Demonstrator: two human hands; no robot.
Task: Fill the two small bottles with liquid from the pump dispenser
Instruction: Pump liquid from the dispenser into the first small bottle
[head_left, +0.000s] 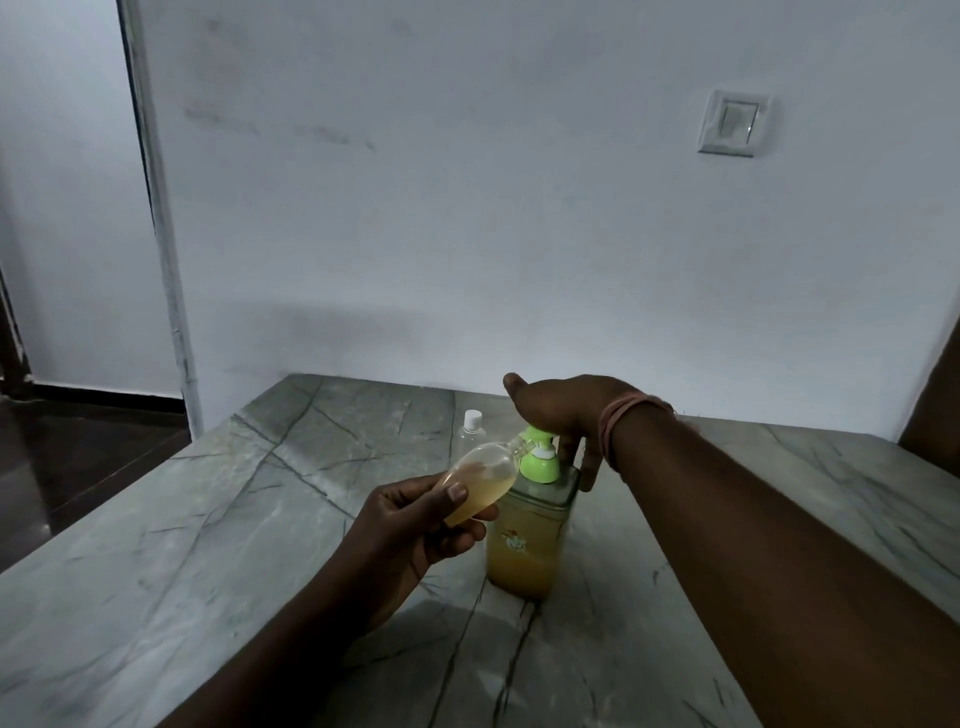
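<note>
Holding the small bottle (480, 480) tilted in your left hand (415, 525), fingers curled round its base, you have its mouth at the green nozzle of the pump dispenser (530, 530). It looks roughly half full of amber liquid. Your right hand (566, 410) lies flat on the pump head, fingers relaxed. The second bottle (470, 434), capped and seemingly empty, stands on the surface (208, 519) just behind the dispenser. Its small printed emblem is unreadable.
</note>
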